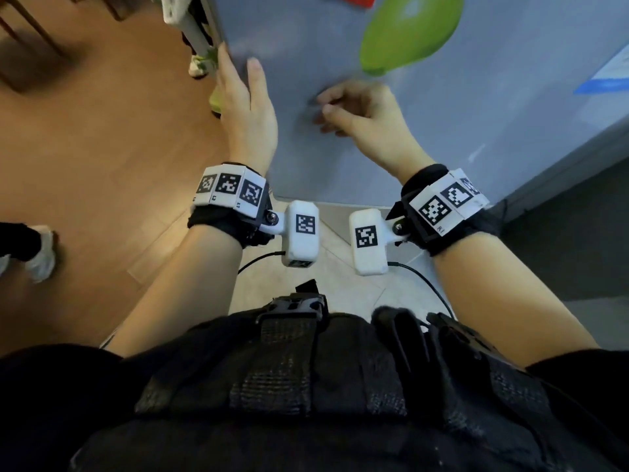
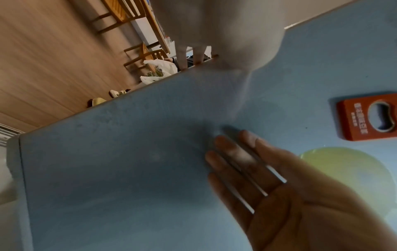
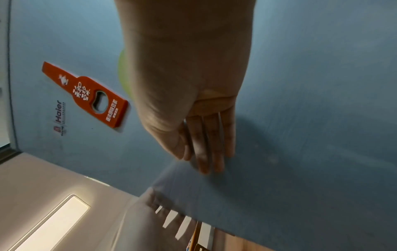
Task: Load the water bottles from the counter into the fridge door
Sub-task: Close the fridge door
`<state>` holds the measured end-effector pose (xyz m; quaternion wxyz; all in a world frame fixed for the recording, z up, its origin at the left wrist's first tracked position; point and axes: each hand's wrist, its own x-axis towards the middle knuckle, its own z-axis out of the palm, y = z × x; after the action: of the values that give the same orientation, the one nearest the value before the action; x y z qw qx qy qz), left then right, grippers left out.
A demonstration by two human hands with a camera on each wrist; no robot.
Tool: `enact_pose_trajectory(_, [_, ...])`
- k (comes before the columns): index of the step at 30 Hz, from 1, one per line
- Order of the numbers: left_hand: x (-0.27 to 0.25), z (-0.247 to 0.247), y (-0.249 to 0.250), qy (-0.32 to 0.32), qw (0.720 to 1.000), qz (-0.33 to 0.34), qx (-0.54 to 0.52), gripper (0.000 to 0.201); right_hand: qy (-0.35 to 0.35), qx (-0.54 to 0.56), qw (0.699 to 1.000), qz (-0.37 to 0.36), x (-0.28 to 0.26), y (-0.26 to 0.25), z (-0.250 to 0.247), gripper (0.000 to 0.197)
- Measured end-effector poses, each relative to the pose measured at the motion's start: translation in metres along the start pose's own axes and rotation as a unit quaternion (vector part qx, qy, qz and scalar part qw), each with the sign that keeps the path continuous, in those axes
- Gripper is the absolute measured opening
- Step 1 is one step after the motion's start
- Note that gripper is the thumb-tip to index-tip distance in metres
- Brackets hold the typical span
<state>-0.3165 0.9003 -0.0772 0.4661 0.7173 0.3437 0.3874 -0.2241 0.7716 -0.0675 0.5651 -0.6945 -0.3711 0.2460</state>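
The flat, matte blue-grey fridge door [image 1: 391,137] stood upright in front of me, its long axis vertical, its outer face towards me and its free edge at my left. No water bottles showed in any view, so I could not tell where they were. My left hand [image 1: 246,107] lay at that free edge, its fingers [image 2: 198,57] hooked over the rim in the left wrist view and the thumb flat on the outer face. My right hand [image 1: 360,107] hovered just off the door's face and held nothing; its fingers [image 3: 211,146] looked loosely curled from the head and nearly straight from the right wrist. A smooth green oval magnet [image 1: 410,32] and a red bottle-shaped opener magnet [image 3: 90,95] clung to the door. Pale wooden plank flooring [image 1: 102,137] ran off to my left.
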Motion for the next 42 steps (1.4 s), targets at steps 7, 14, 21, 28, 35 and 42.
enact_pose_trajectory(7, [0.091,0.041,-0.005,-0.058,0.998,-0.026,-0.026,0.049,0.040,-0.021,0.999,0.016,0.075,0.013,-0.016,0.019])
enact_pose_trajectory(14, [0.167,0.084,-0.003,-0.165,0.985,-0.002,-0.043,0.041,0.152,-0.023,0.987,0.039,0.142,0.026,-0.024,0.018])
enact_pose_trajectory(21, [0.215,0.124,-0.004,-0.252,0.963,-0.020,-0.098,0.052,0.233,-0.062,0.968,0.074,0.173,0.036,-0.033,0.028])
enact_pose_trajectory(28, [0.223,0.149,-0.001,-0.272,0.954,-0.029,-0.121,0.067,0.259,-0.083,0.957,0.103,0.176,0.039,-0.048,0.032])
enact_pose_trajectory(35, [0.225,0.158,-0.004,-0.270,0.956,0.009,-0.112,0.063,0.252,-0.095,0.955,0.125,0.173,0.037,-0.051,0.034])
enact_pose_trajectory(42, [0.179,0.144,0.011,-0.247,0.964,0.078,-0.066,0.064,0.235,-0.105,0.958,0.129,0.133,0.025,-0.055,0.026])
